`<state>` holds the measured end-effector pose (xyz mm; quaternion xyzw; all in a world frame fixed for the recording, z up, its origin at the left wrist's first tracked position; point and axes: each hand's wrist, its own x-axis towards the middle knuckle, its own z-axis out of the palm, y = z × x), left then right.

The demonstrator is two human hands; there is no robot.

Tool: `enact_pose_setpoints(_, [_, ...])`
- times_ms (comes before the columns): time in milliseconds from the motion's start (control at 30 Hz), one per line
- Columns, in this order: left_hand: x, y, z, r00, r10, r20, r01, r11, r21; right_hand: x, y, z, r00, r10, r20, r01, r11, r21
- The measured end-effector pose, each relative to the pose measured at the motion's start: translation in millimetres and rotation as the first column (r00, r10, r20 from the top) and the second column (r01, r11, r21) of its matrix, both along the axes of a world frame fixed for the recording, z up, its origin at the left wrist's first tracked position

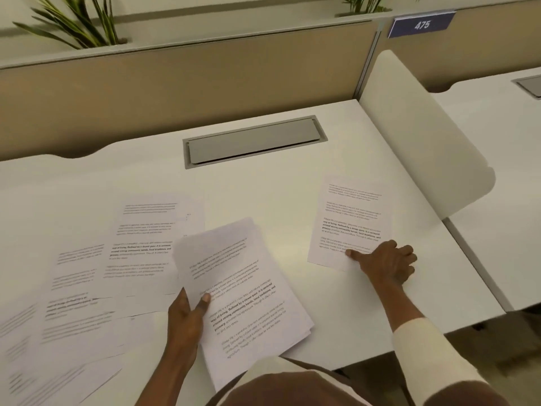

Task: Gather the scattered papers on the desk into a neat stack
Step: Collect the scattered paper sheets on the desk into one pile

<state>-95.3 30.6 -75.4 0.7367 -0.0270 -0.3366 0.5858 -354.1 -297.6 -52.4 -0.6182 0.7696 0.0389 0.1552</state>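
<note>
— Papers first: where does the next one lie?

— From the head view, the lone printed sheet (349, 224) lies flat on the right side of the white desk (263, 189), its long axis running away from the person and tilted slightly. The right hand (386, 262) is at its near corner, thumb pressed on the page, the other fingers curled at the sheet's edge; nothing lifted yet.

— And the other hand?

— The left hand (187, 315) pinches a gathered sheaf (246, 288) by its left edge, thumb on top, angled over the desk's near edge. So the right hand is clearly nearer the lone sheet; I'd judge it must slide leftward to the sheaf.

— What remains?

— Several loose pages (87, 288) overlap to the left. Behind are a grey cable hatch (254, 140), a tan partition (175, 83), and a "475" sign (421, 24).
</note>
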Motion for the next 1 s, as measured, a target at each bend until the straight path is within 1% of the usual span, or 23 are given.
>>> enact_pose_setpoints(67, [-4,1,3,1.000,0.011,0.002,-0.011,1.000,0.008,6,-7,1,0.999,-0.012,0.043,0.011,0.999,0.037])
enact_pose_setpoints(133, [-7,3,5,1.000,0.018,0.010,-0.018,1.000,0.019,10,-12,3,0.991,-0.057,0.120,0.047,0.995,0.090])
enact_pose_setpoints(200, [-8,4,6,0.999,0.023,0.024,-0.024,0.999,0.036,10,-17,4,0.964,-0.096,0.247,0.068,0.990,0.120])
enact_pose_setpoints(267, [-9,4,5,0.999,0.037,0.026,-0.037,0.999,0.038,9,-19,3,0.899,-0.112,0.423,0.078,0.992,0.098])
enact_pose_setpoints(367, [-10,4,4,0.998,0.064,0.008,-0.064,0.998,0.027,8,-18,7,0.758,-0.119,0.642,0.098,0.993,0.068])
enact_pose_setpoints(400, [-10,4,3,0.997,0.075,0.001,-0.075,0.997,0.022,8,-18,10,0.700,-0.107,0.706,0.081,0.994,0.070])
enact_pose_setpoints(467, [-10,4,2,0.994,0.106,-0.009,-0.106,0.994,0.015,9,-19,15,0.555,-0.091,0.827,0.042,0.996,0.081])
enact_pose_setpoints(533, [-12,3,2,0.990,0.138,-0.022,-0.138,0.990,0.007,11,-19,26,0.411,-0.095,0.907,-0.006,0.994,0.107])
enact_pose_setpoints(600, [-15,5,0,0.985,0.169,-0.033,-0.169,0.985,-0.009,18,-17,37,0.279,-0.141,0.950,-0.084,0.982,0.170])
enact_pose_setpoints(633, [-16,6,0,0.982,0.185,-0.038,-0.186,0.982,-0.017,23,-15,40,0.231,-0.165,0.959,-0.129,0.972,0.198])
enact_pose_setpoints(667, [-18,7,0,0.978,0.204,-0.044,-0.205,0.978,-0.026,28,-13,41,0.204,-0.179,0.962,-0.174,0.961,0.216])
enact_pose_setpoints(733, [-24,9,2,0.967,0.251,-0.055,-0.253,0.967,-0.039,40,-6,40,0.183,-0.205,0.962,-0.259,0.934,0.248])
enact_pose_setpoints(800, [-30,11,6,0.953,0.295,-0.071,-0.298,0.953,-0.045,51,7,37,0.190,-0.231,0.954,-0.330,0.900,0.284])
enact_pose_setpoints(867, [-35,13,9,0.936,0.340,-0.097,-0.346,0.936,-0.058,62,26,32,0.240,-0.190,0.952,-0.403,0.872,0.276])
enact_pose_setpoints(1000, [-45,20,15,0.907,0.396,-0.144,-0.411,0.907,-0.095,75,65,22,0.355,-0.001,0.935,-0.523,0.828,0.200])
